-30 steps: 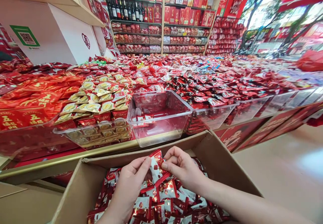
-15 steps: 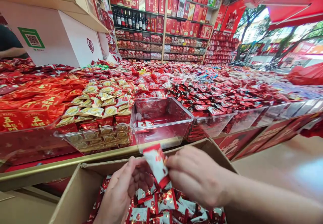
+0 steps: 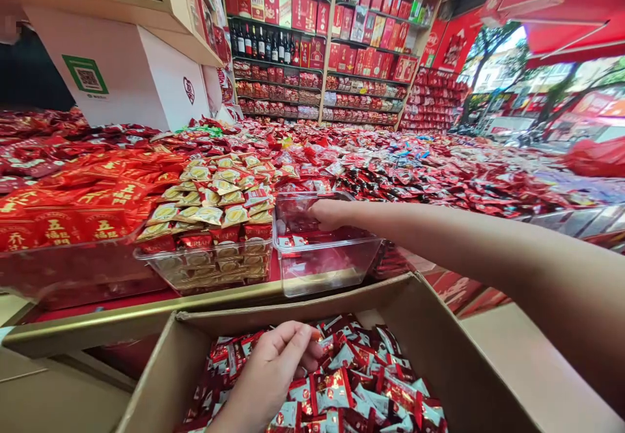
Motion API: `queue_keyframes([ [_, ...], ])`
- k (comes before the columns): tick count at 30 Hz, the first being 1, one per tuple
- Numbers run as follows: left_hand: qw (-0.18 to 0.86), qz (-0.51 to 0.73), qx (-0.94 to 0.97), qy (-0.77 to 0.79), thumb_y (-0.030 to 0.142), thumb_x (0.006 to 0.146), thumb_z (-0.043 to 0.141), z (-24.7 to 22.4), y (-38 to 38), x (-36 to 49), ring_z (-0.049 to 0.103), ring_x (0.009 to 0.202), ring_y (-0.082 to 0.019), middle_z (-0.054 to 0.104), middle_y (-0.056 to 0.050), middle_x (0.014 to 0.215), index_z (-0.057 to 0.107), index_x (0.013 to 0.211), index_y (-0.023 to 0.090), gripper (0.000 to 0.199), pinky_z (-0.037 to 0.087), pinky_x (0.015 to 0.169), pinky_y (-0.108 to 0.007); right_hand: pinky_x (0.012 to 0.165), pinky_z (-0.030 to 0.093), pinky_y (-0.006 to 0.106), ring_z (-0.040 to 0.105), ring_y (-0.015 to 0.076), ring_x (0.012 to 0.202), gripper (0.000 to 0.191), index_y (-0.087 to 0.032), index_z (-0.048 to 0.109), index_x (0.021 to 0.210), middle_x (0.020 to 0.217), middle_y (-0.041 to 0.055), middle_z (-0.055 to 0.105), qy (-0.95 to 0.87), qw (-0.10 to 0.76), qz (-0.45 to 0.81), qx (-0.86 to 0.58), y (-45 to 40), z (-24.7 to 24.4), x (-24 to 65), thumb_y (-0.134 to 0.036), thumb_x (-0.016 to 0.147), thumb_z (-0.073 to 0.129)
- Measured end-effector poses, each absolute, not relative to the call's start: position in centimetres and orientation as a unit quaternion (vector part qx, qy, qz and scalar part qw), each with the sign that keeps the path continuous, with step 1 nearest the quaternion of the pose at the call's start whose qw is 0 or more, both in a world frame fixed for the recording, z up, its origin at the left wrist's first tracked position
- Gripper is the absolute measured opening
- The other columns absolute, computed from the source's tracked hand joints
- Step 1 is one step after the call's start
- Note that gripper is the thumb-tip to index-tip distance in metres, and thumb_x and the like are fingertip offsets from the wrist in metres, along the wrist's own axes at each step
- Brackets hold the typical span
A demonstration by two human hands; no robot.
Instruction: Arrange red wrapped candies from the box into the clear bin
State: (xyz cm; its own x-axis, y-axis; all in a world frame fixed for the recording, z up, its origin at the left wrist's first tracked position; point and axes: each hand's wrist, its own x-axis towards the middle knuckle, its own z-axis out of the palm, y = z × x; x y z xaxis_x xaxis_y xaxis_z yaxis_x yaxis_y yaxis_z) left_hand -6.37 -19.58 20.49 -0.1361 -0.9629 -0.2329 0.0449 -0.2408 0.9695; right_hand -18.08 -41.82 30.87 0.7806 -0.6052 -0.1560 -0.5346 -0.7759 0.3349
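Since half a second before, the right hand (image 3: 332, 215) had moved up from over the carton, across its far edge, and into the tub, while the left hand (image 3: 288, 349) had remained over the carton. Behind everything, shelves (image 3: 328, 45) of boxes, bottles and packs stood past the far edge of the surface (image 3: 122, 316). That surface was heaped with wrapped sweets, a gold strip running along its front edge. Below that edge sat the open carton (image 3: 469, 348), its far wall just beside the strip. On the surface, at the front edge, stood the clear tub (image 3: 327, 271); a few packets (image 3: 293, 241) lay inside, near its front left corner. Left of it, gold packets (image 3: 215, 215) overtopped their own tray, and further left lay orange-red bags (image 3: 102, 218). Red and white packets (image 3: 334, 391) filled the bottom of the carton. Right fingertips pointed down inside the tub, partly hidden, so whether they held anything could not be told. Left fingers were curled narrowly, thumb against the index finger, above the packets near the carton's middle; whether something was pinched there could not be told.
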Motion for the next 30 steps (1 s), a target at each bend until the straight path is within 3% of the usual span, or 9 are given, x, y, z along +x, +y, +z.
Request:
queue_keyframes([
  [9, 0.372, -0.572, 0.515, -0.519, 0.041, 0.078, 0.048, 20.0, -20.0, -5.8, 0.055, 0.065, -0.013, 0.064, -0.002, 0.072, 0.06, 0.076, 0.016, 0.029, 0.043, 0.063, -0.026, 0.062, 0.043, 0.029, 0.06, 0.0242, 0.078, 0.029, -0.012, 0.064, 0.093, 0.092, 0.0136, 0.065, -0.317, 0.086, -0.198, 0.923, -42.6, 28.0, -17.2, -0.013, 0.065, 0.056],
  [18, 0.343, -0.55, 0.542, -0.536, 0.039, 0.077, 0.05, 18.9, -20.6, -5.3, 0.056, 0.069, -0.015, 0.064, -0.002, 0.074, 0.063, 0.08, 0.019, 0.025, 0.043, 0.066, -0.026, 0.058, 0.042, 0.028, 0.056, 0.0177, 0.06, 0.009, -0.018, 0.062, 0.058, 0.062, 0.0023, 0.062, -0.336, -0.002, -0.14, 0.931, -42.0, 27.9, -17.5, -0.01, 0.054, 0.066],
  [22, 0.343, -0.54, 0.548, -0.539, 0.039, 0.077, 0.05, 18.5, -20.9, -4.9, 0.057, 0.072, -0.016, 0.065, -0.002, 0.075, 0.062, 0.08, 0.019, 0.024, 0.043, 0.067, -0.026, 0.06, 0.042, 0.029, 0.056, 0.0186, 0.067, 0.01, -0.017, 0.063, 0.063, 0.07, 0.0059, 0.063, -0.318, 0.017, -0.125, 0.94, -42.1, 28.0, -17.4, -0.01, 0.056, 0.066],
  [30, 0.331, -0.536, 0.551, -0.547, 0.039, 0.077, 0.049, 18.7, -21.1, -4.9, 0.056, 0.071, -0.016, 0.065, -0.002, 0.076, 0.063, 0.081, 0.019, 0.024, 0.042, 0.066, -0.025, 0.056, 0.041, 0.03, 0.055, 0.0175, 0.059, 0.014, -0.016, 0.066, 0.065, 0.068, 0.0051, 0.065, -0.344, -0.004, -0.184, 0.921, -41.7, 28.4, -17.6, -0.004, 0.058, 0.061],
])
